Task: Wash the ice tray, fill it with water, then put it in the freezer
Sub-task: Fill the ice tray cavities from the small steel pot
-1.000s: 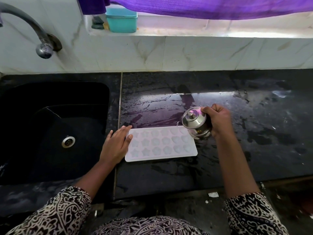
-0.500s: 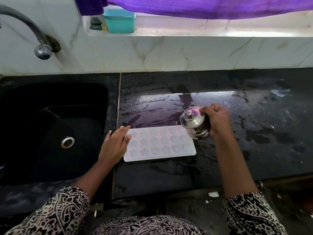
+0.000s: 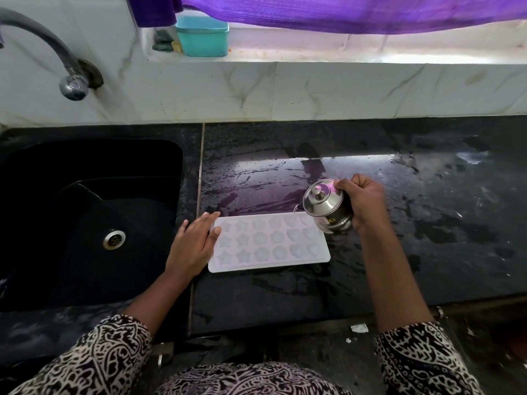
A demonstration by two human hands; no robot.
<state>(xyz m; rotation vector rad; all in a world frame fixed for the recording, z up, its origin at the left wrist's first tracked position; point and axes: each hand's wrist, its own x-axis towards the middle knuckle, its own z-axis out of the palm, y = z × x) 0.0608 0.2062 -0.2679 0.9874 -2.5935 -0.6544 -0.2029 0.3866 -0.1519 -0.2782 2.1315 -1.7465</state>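
Observation:
A white ice tray with star and flower shaped cells lies flat on the wet black counter, just right of the sink. My left hand rests flat against the tray's left end, fingers straight. My right hand grips a small steel pot with a knobbed lid, tilted to the left over the tray's far right corner. A small spout shows at the pot's left side. Whether water is pouring I cannot tell.
The black sink with a metal drain is at the left, under a curved tap. A teal box stands on the white sill below a purple curtain. The counter's front edge runs near my sleeves.
The pot in my right hand has edged slightly along the tray's far right corner. My left hand stays at the tray's left end.

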